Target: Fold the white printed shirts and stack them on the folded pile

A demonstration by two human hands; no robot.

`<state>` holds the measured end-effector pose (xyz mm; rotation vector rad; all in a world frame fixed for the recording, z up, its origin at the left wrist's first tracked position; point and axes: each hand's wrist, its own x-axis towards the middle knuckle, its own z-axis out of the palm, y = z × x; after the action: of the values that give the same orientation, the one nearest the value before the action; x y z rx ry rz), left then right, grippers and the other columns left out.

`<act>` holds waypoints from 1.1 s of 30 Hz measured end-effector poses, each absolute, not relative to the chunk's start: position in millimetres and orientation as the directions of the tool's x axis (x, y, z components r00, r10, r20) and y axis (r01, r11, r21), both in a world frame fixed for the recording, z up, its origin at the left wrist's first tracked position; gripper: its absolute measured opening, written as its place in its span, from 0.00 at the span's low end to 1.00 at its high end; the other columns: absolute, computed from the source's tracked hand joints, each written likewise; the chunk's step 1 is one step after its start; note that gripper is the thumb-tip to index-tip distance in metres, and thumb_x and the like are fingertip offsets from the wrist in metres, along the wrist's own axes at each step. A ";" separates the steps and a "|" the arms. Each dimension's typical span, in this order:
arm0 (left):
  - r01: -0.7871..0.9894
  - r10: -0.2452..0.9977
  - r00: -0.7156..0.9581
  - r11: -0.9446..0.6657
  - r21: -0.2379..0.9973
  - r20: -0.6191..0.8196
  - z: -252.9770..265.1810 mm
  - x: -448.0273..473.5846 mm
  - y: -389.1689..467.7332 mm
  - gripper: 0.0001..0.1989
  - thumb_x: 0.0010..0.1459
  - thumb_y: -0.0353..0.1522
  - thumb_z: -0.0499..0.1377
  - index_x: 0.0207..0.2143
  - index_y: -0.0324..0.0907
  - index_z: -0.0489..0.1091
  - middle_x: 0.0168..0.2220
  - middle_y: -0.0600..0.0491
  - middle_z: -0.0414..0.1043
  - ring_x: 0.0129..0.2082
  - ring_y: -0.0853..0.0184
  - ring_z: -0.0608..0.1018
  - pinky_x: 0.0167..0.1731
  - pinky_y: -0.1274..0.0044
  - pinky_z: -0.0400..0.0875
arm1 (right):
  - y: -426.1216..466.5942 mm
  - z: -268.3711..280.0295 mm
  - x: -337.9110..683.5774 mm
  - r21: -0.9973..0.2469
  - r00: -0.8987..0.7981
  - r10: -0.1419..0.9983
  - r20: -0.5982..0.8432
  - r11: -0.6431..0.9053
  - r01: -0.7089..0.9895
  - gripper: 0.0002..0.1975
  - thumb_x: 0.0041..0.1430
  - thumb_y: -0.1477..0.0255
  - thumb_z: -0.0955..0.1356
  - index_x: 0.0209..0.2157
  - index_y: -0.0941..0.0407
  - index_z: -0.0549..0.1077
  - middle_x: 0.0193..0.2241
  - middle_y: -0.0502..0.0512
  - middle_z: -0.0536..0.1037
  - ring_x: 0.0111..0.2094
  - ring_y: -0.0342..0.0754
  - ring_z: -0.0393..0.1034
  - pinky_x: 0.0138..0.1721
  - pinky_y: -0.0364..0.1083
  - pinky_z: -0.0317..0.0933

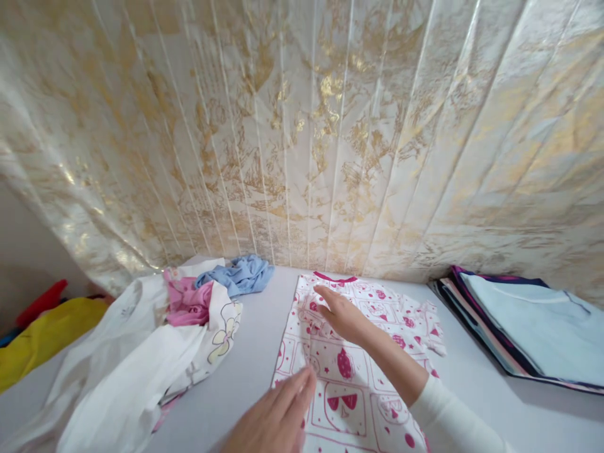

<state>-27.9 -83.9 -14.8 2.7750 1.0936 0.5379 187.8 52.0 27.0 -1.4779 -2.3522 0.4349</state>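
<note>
A white short-sleeved shirt [377,352] with pink printed drawings and a pink neckband lies spread on the pale table, its collar toward the wall. Its left edge runs straight, with the sleeve on that side folded inward onto the body. On the right, the ruffled sleeve sticks out. My right hand [343,314] is over the upper part of the shirt, fingers stretched and thumb apart, holding nothing. Low in the view, my left hand [278,412] is by the shirt's left edge with its fingers extended. Whether its fingertips touch the cloth I cannot tell.
Left of the shirt is a loose heap of white clothes [127,358], with a pink garment [191,302] and a blue one [240,275]. Yellow cloth [51,333] lies at far left. A folded stack [533,327] stands at right. Gold-patterned sheeting [302,126] covers the wall behind.
</note>
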 end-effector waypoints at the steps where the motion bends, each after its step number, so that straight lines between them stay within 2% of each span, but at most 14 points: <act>1: 0.701 0.741 0.623 -0.671 0.243 0.250 -11.3 -16.9 -68.1 0.31 0.62 0.24 0.48 0.67 0.41 0.48 0.65 0.44 0.56 0.60 0.60 0.67 0.55 0.70 0.68 | 56.3 26.4 193.9 -0.444 -0.362 0.924 0.127 0.379 0.812 0.24 0.64 0.77 0.58 0.61 0.64 0.60 0.61 0.66 0.64 0.61 0.52 0.59 0.60 0.52 0.54; 4: 0.815 0.871 0.470 -0.490 0.310 0.140 -8.0 15.4 -23.1 0.29 0.64 0.27 0.44 0.67 0.32 0.46 0.68 0.40 0.45 0.66 0.58 0.55 0.60 0.66 0.61 | 66.5 19.0 202.0 -0.451 -0.322 0.934 0.154 0.357 0.818 0.24 0.61 0.82 0.57 0.58 0.63 0.65 0.57 0.65 0.70 0.57 0.50 0.66 0.55 0.48 0.59; 8: 0.872 0.928 0.363 -0.370 0.320 0.084 -21.1 40.4 7.6 0.31 0.67 0.37 0.44 0.66 0.26 0.48 0.67 0.36 0.43 0.67 0.54 0.51 0.62 0.61 0.55 | 79.1 9.3 195.5 -0.423 -0.336 0.927 0.164 0.374 0.825 0.22 0.59 0.84 0.59 0.54 0.60 0.70 0.53 0.60 0.74 0.53 0.46 0.69 0.52 0.43 0.60; 10: 0.866 0.913 0.384 -0.407 0.289 0.137 -30.7 43.0 7.3 0.34 0.66 0.42 0.46 0.66 0.29 0.46 0.68 0.36 0.42 0.67 0.50 0.50 0.61 0.57 0.55 | 91.5 8.8 189.6 -0.399 -0.321 0.933 0.165 0.361 0.843 0.22 0.59 0.84 0.60 0.52 0.59 0.71 0.52 0.59 0.75 0.53 0.47 0.69 0.51 0.43 0.60; 12: 0.846 0.874 0.426 -0.476 0.239 0.234 -38.5 40.9 1.8 0.36 0.67 0.45 0.46 0.68 0.32 0.40 0.68 0.37 0.39 0.67 0.49 0.48 0.60 0.56 0.56 | 109.7 10.8 182.4 -0.370 -0.287 0.943 0.169 0.330 0.868 0.19 0.61 0.81 0.60 0.52 0.58 0.71 0.51 0.60 0.75 0.53 0.49 0.68 0.51 0.44 0.59; 15: 0.825 0.797 0.459 -0.546 0.145 0.393 -46.2 32.7 -5.5 0.40 0.67 0.45 0.46 0.68 0.34 0.26 0.68 0.36 0.37 0.67 0.49 0.50 0.59 0.58 0.59 | 142.8 14.6 167.4 -0.328 -0.231 0.960 0.156 0.271 0.905 0.14 0.65 0.74 0.61 0.47 0.60 0.74 0.47 0.63 0.76 0.52 0.51 0.68 0.51 0.46 0.58; 17: 0.817 0.756 0.480 -0.570 0.087 0.446 -50.5 25.3 -7.0 0.43 0.66 0.46 0.47 0.67 0.34 0.22 0.68 0.35 0.40 0.66 0.49 0.52 0.57 0.61 0.61 | 163.1 15.9 155.4 -0.303 -0.209 0.970 0.121 0.236 0.923 0.13 0.64 0.69 0.63 0.41 0.60 0.77 0.43 0.64 0.78 0.50 0.53 0.70 0.48 0.46 0.59; 19: 0.812 0.738 0.506 -0.582 0.042 0.446 -54.4 18.4 -7.4 0.44 0.66 0.48 0.47 0.68 0.33 0.23 0.67 0.34 0.43 0.65 0.48 0.55 0.56 0.62 0.61 | 179.1 15.7 143.9 -0.283 -0.196 0.978 0.074 0.210 0.936 0.12 0.62 0.67 0.65 0.37 0.59 0.78 0.39 0.63 0.80 0.47 0.54 0.71 0.44 0.46 0.61; 21: 0.808 0.744 0.531 -0.589 0.022 0.404 -56.5 13.9 -8.0 0.44 0.65 0.50 0.47 0.68 0.31 0.30 0.66 0.32 0.44 0.65 0.47 0.55 0.57 0.62 0.60 | 190.3 13.8 134.7 -0.268 -0.185 0.982 0.041 0.189 0.945 0.11 0.61 0.67 0.65 0.37 0.57 0.78 0.37 0.61 0.81 0.44 0.53 0.73 0.41 0.45 0.61; 24: 0.807 0.783 0.551 -0.588 0.056 0.288 -54.3 13.4 -9.5 0.45 0.62 0.54 0.46 0.67 0.28 0.44 0.66 0.31 0.45 0.66 0.44 0.52 0.59 0.59 0.56 | 198.4 7.3 125.5 -0.253 -0.156 0.987 0.039 0.161 0.954 0.11 0.63 0.69 0.63 0.40 0.55 0.77 0.39 0.60 0.81 0.42 0.52 0.74 0.38 0.44 0.61; 26: 0.816 0.812 0.542 -0.570 0.098 0.216 -51.2 15.5 -10.2 0.45 0.61 0.56 0.46 0.66 0.29 0.49 0.66 0.32 0.45 0.66 0.43 0.50 0.59 0.57 0.54 | 198.3 0.7 121.4 -0.248 -0.145 0.988 0.062 0.156 0.956 0.13 0.65 0.70 0.62 0.42 0.56 0.76 0.40 0.62 0.80 0.42 0.53 0.74 0.38 0.45 0.61; 30: 0.821 0.832 0.524 -0.550 0.150 0.183 -48.8 17.2 -11.4 0.45 0.61 0.56 0.46 0.66 0.31 0.49 0.67 0.34 0.44 0.67 0.43 0.48 0.60 0.56 0.52 | 190.5 -9.8 117.5 -0.250 -0.182 0.973 0.139 0.212 0.945 0.12 0.67 0.70 0.60 0.45 0.56 0.72 0.44 0.61 0.79 0.45 0.52 0.73 0.41 0.45 0.59; 33: 0.807 0.821 0.531 -0.566 0.170 0.212 -45.9 14.2 -12.1 0.41 0.64 0.52 0.47 0.67 0.30 0.47 0.67 0.35 0.44 0.67 0.47 0.49 0.61 0.57 0.53 | 183.9 -7.5 121.3 -0.254 -0.230 0.958 0.170 0.268 0.929 0.10 0.67 0.70 0.61 0.44 0.56 0.72 0.44 0.59 0.78 0.45 0.51 0.72 0.42 0.44 0.59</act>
<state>14.2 -12.1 -45.9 2.7037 1.4388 0.4163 121.3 183.9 -7.5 -1.7359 -2.2532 0.1417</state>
